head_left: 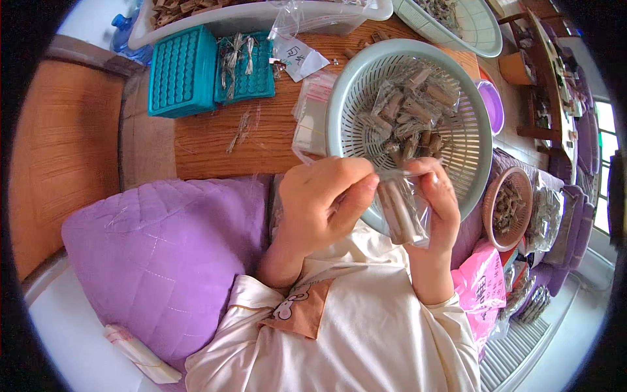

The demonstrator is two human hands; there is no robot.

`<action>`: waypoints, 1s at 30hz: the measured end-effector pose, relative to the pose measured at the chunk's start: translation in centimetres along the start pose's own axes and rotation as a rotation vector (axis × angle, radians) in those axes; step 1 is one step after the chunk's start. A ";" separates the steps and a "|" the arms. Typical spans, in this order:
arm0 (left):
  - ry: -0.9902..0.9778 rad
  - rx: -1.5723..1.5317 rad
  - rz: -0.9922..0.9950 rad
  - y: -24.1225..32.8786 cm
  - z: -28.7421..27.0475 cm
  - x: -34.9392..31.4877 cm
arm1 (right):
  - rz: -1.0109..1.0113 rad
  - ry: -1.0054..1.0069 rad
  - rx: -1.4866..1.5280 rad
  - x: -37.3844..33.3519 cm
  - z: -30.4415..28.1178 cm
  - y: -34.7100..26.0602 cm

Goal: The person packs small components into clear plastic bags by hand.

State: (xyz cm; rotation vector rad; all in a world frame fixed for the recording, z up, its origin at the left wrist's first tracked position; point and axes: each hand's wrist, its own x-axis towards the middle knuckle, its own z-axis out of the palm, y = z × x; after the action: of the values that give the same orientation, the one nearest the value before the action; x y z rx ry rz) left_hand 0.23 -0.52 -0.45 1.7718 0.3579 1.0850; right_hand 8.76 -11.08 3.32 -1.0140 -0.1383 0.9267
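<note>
Between my hands hangs a small clear plastic bag (401,212) with brown stick-like pieces inside, held near my chest. My left hand (320,199) pinches the upper left of the bag between thumb and forefinger. At its upper right, the fingers of my right hand (439,202) are closed on the same bag's edge. Just beyond stands a grey-green slotted plastic basket (337,104), its near rim partly behind my hands. Several filled clear bags (415,98) of similar brown pieces lie heaped in it.
A stack of flat empty bags (312,124) lies left of the basket on the wooden table (202,147). Teal trays (183,72) with wire bundles (232,59) stand farther left. A white tub (261,14) is at the back; a pinkish-brown basket (491,209) sits at right.
</note>
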 end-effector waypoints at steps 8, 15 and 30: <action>-0.017 0.289 0.451 -1.7 -0.2 -0.2 | 0.030 -0.305 0.229 1.9 -1.2 0.8; 0.069 0.384 -0.138 -5.1 -1.7 1.1 | -0.285 0.073 -0.371 4.6 -3.0 -3.5; -0.085 0.670 -0.509 -11.7 -1.0 -0.6 | 0.024 -0.102 -2.203 2.7 -9.8 -3.9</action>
State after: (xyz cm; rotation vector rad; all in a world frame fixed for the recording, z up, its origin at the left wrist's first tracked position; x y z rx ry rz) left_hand 1.79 5.15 -10.61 2.1161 1.1516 0.5434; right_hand 17.68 -16.42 0.16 -2.9110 -1.4439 0.5375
